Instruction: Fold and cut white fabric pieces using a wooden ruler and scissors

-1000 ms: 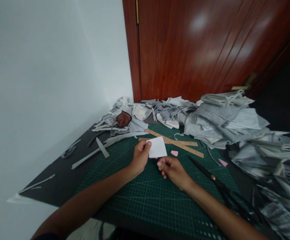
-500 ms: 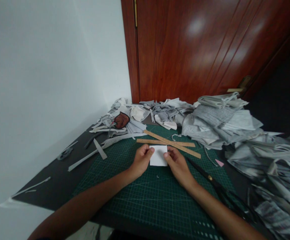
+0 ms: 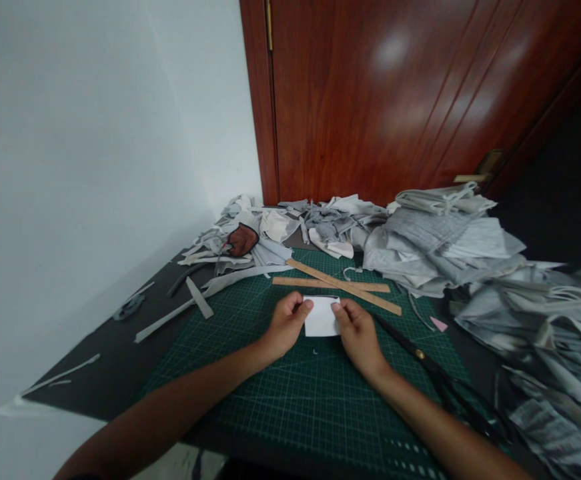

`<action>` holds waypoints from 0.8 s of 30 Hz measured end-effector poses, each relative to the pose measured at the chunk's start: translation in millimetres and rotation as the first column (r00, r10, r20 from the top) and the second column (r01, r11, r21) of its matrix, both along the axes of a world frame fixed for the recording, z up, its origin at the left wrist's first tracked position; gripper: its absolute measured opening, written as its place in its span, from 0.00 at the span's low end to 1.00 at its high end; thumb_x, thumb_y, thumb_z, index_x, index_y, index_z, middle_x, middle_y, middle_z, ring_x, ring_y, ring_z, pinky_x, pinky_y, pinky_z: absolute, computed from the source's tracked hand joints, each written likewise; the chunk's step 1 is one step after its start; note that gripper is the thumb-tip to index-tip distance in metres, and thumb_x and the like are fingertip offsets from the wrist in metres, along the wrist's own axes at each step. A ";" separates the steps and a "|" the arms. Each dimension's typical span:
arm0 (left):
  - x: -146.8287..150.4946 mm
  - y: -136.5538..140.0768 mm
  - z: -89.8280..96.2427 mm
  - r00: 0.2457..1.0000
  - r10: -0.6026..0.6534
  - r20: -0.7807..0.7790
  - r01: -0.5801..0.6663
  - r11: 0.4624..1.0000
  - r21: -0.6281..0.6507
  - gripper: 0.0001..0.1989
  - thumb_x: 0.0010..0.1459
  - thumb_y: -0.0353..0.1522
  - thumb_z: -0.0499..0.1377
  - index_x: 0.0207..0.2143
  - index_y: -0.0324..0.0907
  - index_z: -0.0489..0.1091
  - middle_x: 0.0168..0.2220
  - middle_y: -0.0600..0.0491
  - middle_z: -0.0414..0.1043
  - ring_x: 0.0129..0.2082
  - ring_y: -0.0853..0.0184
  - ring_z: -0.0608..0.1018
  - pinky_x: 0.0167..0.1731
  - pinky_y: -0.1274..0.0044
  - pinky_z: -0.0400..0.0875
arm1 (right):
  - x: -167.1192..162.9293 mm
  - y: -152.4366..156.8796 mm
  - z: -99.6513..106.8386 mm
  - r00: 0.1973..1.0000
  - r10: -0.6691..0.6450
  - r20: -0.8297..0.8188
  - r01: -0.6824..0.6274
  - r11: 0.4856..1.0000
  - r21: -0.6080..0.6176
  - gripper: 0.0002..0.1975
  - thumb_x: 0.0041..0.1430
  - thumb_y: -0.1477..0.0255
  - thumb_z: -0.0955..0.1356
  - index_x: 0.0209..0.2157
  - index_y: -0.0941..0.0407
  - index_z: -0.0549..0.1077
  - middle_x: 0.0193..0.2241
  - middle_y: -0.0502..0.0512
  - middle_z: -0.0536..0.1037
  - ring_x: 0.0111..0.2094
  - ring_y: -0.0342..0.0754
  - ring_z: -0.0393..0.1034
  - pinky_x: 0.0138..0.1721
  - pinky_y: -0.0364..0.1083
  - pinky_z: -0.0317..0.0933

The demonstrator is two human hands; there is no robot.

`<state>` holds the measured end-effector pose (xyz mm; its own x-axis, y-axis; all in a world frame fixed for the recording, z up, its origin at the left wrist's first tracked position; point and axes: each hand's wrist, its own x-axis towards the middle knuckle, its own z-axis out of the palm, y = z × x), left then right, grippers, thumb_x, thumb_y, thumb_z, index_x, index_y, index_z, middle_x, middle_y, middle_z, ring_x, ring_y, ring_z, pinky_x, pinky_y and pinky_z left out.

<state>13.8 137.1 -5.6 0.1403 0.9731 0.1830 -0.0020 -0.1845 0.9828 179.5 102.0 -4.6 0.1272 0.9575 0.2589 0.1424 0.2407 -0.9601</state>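
A small white rectangular piece (image 3: 322, 319), paper or cloth I cannot tell, is held up over the green cutting mat (image 3: 290, 400). My left hand (image 3: 286, 324) pinches its left edge, the thumb on the near face. On the opposite edge my right hand (image 3: 359, 329) grips it the same way, fingers behind. A thin dark line shows along its top edge. Just beyond the hands, two wooden rulers (image 3: 380, 303) lie crossed on the mat. Black scissors (image 3: 427, 363) rest beside my right forearm, partly covered by it.
Grey and white fabric scraps (image 3: 330, 223) are heaped along the back. Folded grey cloth (image 3: 435, 247) is stacked at the right, with more piled nearer. Pale strips (image 3: 170, 320) and a brown, dark-edged piece (image 3: 243, 240) lie left. A pink triangle (image 3: 439, 324) sits near the mat's right edge.
Both hands have shifted slightly right and toward me with the white piece. Its top edge has tilted, now showing a dark line. The grip on both sides stays.
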 end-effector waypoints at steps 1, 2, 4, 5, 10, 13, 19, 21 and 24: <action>0.4 -0.4 -0.9 1.000 -0.001 -0.002 0.001 1.000 -0.004 0.23 0.58 0.50 0.62 0.26 0.43 0.62 0.24 0.59 0.60 0.26 0.70 0.63 0.26 0.79 0.59 | -0.2 0.0 -1.8 0.999 -0.012 0.037 0.011 1.000 0.023 0.17 0.68 0.56 0.65 0.33 0.53 0.73 0.25 0.49 0.72 0.26 0.47 0.64 0.26 0.45 0.58; 0.7 -0.5 -1.7 1.000 -0.001 -0.003 0.001 1.000 -0.007 0.23 0.58 0.51 0.62 0.26 0.43 0.62 0.24 0.59 0.60 0.26 0.70 0.63 0.26 0.79 0.59 | 0.0 0.1 -3.2 0.997 -0.028 0.078 0.024 0.998 0.051 0.16 0.69 0.57 0.64 0.33 0.53 0.73 0.25 0.49 0.71 0.25 0.47 0.65 0.26 0.44 0.58; 1.3 -0.4 -3.1 1.000 -0.002 -0.005 0.002 1.000 -0.006 0.23 0.57 0.51 0.62 0.26 0.43 0.61 0.24 0.59 0.59 0.26 0.71 0.63 0.26 0.79 0.59 | 2.0 0.7 -4.8 0.983 -0.058 0.173 0.040 0.993 0.107 0.15 0.70 0.59 0.62 0.34 0.53 0.71 0.25 0.48 0.70 0.25 0.47 0.65 0.26 0.44 0.57; 1.4 0.0 -3.6 1.000 -0.002 -0.006 0.002 1.000 -0.003 0.23 0.57 0.51 0.62 0.26 0.43 0.61 0.24 0.60 0.59 0.25 0.71 0.63 0.26 0.79 0.59 | 3.9 1.2 -5.0 0.972 -0.067 0.226 0.039 0.991 0.129 0.14 0.71 0.61 0.61 0.35 0.53 0.71 0.25 0.48 0.71 0.25 0.47 0.66 0.26 0.44 0.57; 1.0 1.3 -3.4 0.991 -0.093 -0.093 0.094 0.996 0.005 0.20 0.56 0.49 0.63 0.27 0.43 0.63 0.24 0.59 0.64 0.25 0.70 0.68 0.26 0.78 0.62 | 16.7 5.3 -3.6 0.844 -0.085 0.530 -0.016 0.983 0.183 0.13 0.73 0.65 0.59 0.39 0.54 0.72 0.27 0.52 0.75 0.28 0.51 0.71 0.30 0.46 0.59; 0.5 -0.4 -1.1 0.975 -0.155 -0.156 0.158 0.987 0.004 0.19 0.56 0.47 0.63 0.26 0.43 0.64 0.23 0.58 0.67 0.24 0.69 0.70 0.26 0.78 0.63 | 20.7 6.7 -3.6 0.775 -0.149 0.614 0.007 0.974 0.228 0.15 0.74 0.66 0.57 0.42 0.55 0.73 0.32 0.57 0.77 0.34 0.54 0.74 0.36 0.49 0.63; 2.9 -6.6 -0.3 0.985 -0.160 -0.058 0.155 0.985 -0.080 0.22 0.53 0.48 0.67 0.25 0.43 0.62 0.20 0.59 0.68 0.21 0.70 0.72 0.23 0.80 0.63 | 16.9 3.8 -2.5 0.838 -0.155 0.523 -0.044 0.937 0.347 0.12 0.74 0.69 0.60 0.47 0.55 0.73 0.39 0.59 0.77 0.41 0.54 0.74 0.43 0.52 0.67; 3.6 -7.8 -0.5 0.992 -0.121 0.034 0.124 0.983 -0.133 0.23 0.52 0.49 0.68 0.25 0.42 0.63 0.20 0.58 0.69 0.21 0.70 0.73 0.23 0.79 0.65 | 13.3 0.6 -0.6 0.875 -0.137 0.465 -0.060 0.922 0.383 0.09 0.72 0.69 0.64 0.48 0.54 0.73 0.41 0.57 0.78 0.42 0.54 0.74 0.44 0.51 0.67; 3.4 -9.3 1.6 0.983 -0.081 0.165 0.114 0.972 -0.204 0.22 0.51 0.47 0.69 0.28 0.40 0.66 0.23 0.56 0.72 0.22 0.70 0.75 0.25 0.78 0.69 | 7.8 -5.9 2.6 0.887 -0.157 0.435 -0.057 0.895 0.441 0.07 0.69 0.72 0.68 0.47 0.52 0.75 0.41 0.55 0.79 0.42 0.53 0.74 0.44 0.51 0.66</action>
<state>17.3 127.8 -4.0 0.2224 0.9750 0.0013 -0.1641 0.0362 0.9858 187.2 96.1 -2.0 -0.0610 0.7296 0.6811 0.5527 0.5929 -0.5857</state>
